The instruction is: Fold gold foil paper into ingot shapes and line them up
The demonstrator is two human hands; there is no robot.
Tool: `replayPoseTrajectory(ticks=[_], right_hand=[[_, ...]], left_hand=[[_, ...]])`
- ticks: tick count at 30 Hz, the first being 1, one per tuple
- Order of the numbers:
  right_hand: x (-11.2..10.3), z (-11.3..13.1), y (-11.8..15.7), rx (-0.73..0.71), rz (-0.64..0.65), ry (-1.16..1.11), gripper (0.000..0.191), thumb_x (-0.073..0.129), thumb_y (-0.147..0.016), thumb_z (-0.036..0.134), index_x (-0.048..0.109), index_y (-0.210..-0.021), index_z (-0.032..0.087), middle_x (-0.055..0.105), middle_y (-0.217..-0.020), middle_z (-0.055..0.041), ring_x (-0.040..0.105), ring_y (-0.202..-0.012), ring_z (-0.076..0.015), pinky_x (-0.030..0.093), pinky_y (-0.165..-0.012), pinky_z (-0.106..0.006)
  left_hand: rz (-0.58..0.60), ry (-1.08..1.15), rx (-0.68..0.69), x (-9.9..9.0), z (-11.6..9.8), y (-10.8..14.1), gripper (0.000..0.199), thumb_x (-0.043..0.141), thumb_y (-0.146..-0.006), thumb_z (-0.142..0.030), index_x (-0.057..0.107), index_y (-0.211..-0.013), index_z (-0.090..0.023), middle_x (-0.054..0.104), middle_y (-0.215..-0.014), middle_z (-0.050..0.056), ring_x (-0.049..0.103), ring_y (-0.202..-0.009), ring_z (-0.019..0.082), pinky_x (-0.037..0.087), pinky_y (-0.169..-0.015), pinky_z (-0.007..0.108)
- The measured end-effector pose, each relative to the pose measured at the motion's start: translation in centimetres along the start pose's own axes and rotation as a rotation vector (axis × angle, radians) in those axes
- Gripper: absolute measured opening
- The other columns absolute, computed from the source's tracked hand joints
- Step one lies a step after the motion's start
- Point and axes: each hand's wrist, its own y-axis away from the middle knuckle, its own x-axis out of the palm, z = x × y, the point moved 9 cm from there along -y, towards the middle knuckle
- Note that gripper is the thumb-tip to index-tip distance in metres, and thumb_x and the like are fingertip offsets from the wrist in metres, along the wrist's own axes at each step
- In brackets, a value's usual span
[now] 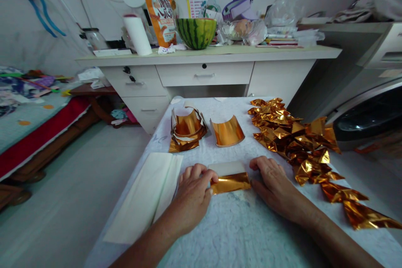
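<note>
A partly rolled strip of gold foil [230, 183] with a whitish paper edge [228, 168] lies across the cloth-covered table between my hands. My left hand [196, 190] grips its left end, with fingers curled over it. At its right end is my right hand [273, 184], fingers apart, the fingertips beside the foil's edge. Beyond them stand a curved gold sheet [228, 132] and a loose coil of gold foil strips [188, 127]. White paper sheets [144, 194] lie left of my left hand.
Twisted gold foil pieces [292, 134] are heaped along the table's right side. Behind is a white desk [204, 56] bearing a watermelon half [196, 32], an orange bag [160, 12] and a white roll [137, 35]. A washing machine [370, 104] stands at right, a bed [34, 121] at left.
</note>
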Motion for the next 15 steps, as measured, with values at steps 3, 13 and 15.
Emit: replayPoseTrajectory(ticks=[3,13,15], right_hand=[[-0.3,-0.1,-0.4,0.052,-0.015,-0.088,0.017,0.041,-0.093,0.027,0.055,-0.099,0.020,0.058,-0.096,-0.0079,0.049,-0.090,-0.0249,0.038,-0.080,-0.041],[1.0,0.6,-1.3,0.146,-0.066,0.038,0.009,0.064,-0.080,0.030,0.061,-0.080,0.021,0.058,-0.091,-0.0067,0.049,-0.089,-0.0272,0.035,-0.076,-0.039],[0.8,0.7,-1.3,0.142,-0.080,0.008,0.008,0.065,-0.078,0.027,0.060,-0.077,0.022,0.059,-0.089,-0.0053,0.049,-0.088,-0.0263,0.035,-0.076,-0.038]], left_hand=[[-0.028,0.015,0.009,-0.1,-0.2,0.0,0.029,0.046,-0.081,-0.007,0.057,-0.100,-0.026,0.052,-0.107,0.002,0.044,-0.102,0.023,0.035,-0.088,0.038],[-0.103,0.010,-0.016,-0.7,-0.8,-0.3,0.007,0.058,-0.084,-0.019,0.060,-0.089,-0.023,0.055,-0.099,0.002,0.049,-0.099,0.024,0.037,-0.086,0.039],[-0.110,0.006,-0.019,-0.6,-0.8,-0.3,0.008,0.058,-0.083,-0.017,0.060,-0.088,-0.023,0.055,-0.099,0.003,0.049,-0.099,0.024,0.037,-0.086,0.039]])
